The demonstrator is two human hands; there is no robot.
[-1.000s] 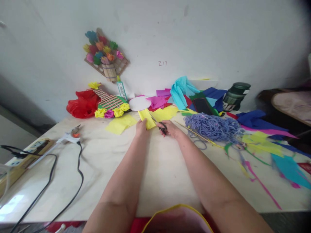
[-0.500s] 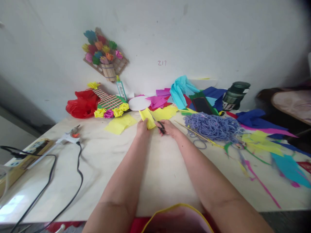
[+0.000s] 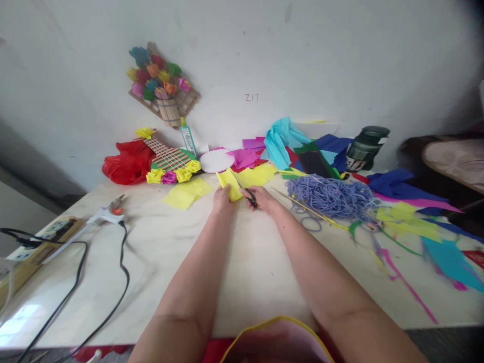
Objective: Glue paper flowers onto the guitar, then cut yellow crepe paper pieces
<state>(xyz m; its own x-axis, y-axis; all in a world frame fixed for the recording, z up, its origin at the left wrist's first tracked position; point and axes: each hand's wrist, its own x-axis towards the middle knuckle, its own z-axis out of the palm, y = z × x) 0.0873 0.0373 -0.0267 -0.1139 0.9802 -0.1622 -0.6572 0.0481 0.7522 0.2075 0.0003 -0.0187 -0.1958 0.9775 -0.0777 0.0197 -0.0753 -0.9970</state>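
Note:
My left hand (image 3: 221, 199) pinches a folded piece of yellow paper (image 3: 229, 184) at its near edge, holding it just above the table (image 3: 245, 267). My right hand (image 3: 263, 198) is closed round the black handles of a pair of scissors (image 3: 247, 194). Their blades point up and away into the yellow paper. Both hands are close together, far out at the middle of the table.
More yellow sheets (image 3: 187, 193) lie to the left and behind. A purple yarn heap (image 3: 330, 194), coloured paper scraps (image 3: 416, 222) and a dark jar (image 3: 365, 147) fill the right. A glue gun (image 3: 106, 214) with black cord (image 3: 121, 267) lies left. Paper-flower crafts (image 3: 170, 164) and a red bag (image 3: 126, 161) stand by the wall.
The right hand with the scissors has shifted slightly left and away, closer to the yellow paper. The left hand has stayed almost still.

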